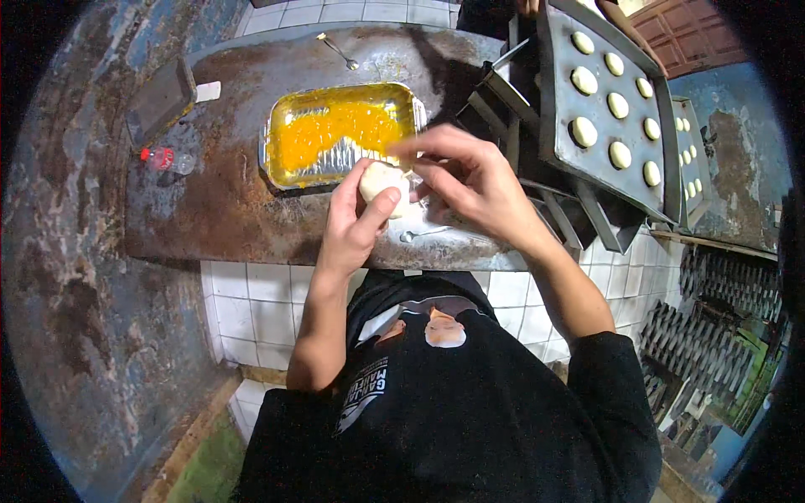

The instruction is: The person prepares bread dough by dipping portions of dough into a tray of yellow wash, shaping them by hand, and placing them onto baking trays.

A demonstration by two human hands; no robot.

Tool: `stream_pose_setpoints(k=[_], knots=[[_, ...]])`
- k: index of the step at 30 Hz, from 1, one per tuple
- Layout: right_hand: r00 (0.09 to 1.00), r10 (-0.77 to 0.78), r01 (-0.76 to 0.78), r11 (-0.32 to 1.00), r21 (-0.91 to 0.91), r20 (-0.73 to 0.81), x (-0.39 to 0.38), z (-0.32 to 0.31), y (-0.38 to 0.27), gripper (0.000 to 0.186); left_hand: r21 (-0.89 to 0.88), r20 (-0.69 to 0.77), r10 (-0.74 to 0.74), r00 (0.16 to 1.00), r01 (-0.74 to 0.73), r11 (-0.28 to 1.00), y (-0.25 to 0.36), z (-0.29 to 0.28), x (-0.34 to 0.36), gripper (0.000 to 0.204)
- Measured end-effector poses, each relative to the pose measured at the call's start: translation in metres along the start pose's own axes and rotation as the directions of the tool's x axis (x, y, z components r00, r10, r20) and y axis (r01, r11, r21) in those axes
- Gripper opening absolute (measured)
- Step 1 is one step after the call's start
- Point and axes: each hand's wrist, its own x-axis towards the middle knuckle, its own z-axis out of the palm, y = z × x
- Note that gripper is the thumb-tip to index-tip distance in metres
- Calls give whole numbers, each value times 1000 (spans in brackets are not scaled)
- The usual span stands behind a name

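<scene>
A pale, rounded piece of dough [384,186] rests in my left hand [352,222], whose fingers and thumb are curled round it. At its right edge is my right hand [470,180], bent over the dough with the forefinger smeared by motion. Whether those fingers pinch the dough cannot be made out. Just beyond both hands lies a foil tray [270,155] with a glossy yellow-orange filling [323,130] spread inside, its near middle scraped to bare foil. Below my right hand a small spoon [411,236] lies on the table near the front edge.
Dark baking trays [587,180] are stacked at the right, the top one bearing several dough balls [618,105]. Another person's hand [528,7] shows behind them. On the worn table [201,218] are a second spoon [342,54], a red-capped bottle [172,161] and a metal pan [159,105].
</scene>
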Motion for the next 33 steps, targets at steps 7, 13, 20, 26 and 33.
stream_pose_setpoints(k=[7,13,20,26,33], knots=[[856,-477,499,665,-555,198,0,9,4,61,-279,-66,-57,996,36,960,6,12,2,46],[981,-115,122,992,39,-157,-7,6,28,26,-341,22,-135,991,134,930,39,19,0,40],[999,13,20,561,828,-33,-35,17,35,32,60,-8,390,921,-388,920,56,72,26,40],[731,-235,566,734,376,-641,-58,-8,35,44,-214,151,444,883,-409,887,43,163,38,48],[783,-508,579,806,122,-360,-126,-111,10,29,-264,360,664,655,-611,746,46,235,46,75]])
